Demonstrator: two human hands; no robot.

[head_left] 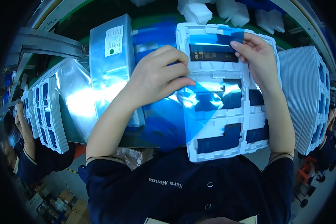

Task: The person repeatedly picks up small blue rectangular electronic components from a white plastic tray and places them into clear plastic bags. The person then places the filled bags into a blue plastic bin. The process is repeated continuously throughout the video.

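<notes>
Both hands (160,74) curled, right (256,54) pinching blue film (207,39)

I can't read the label (114,40), its print too tiny; the right forearm (280,115) hides part of the tray (227,154), and darkness swallows part of the co-worker (26,158) at far left.

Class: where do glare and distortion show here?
Head view: white glare washes out part of the clear plastic sheet; same view, reflections break up the thin, transparent blue film near the left hand; same view, fisheye distortion bows the rightmost white plastic tray stack.
</notes>
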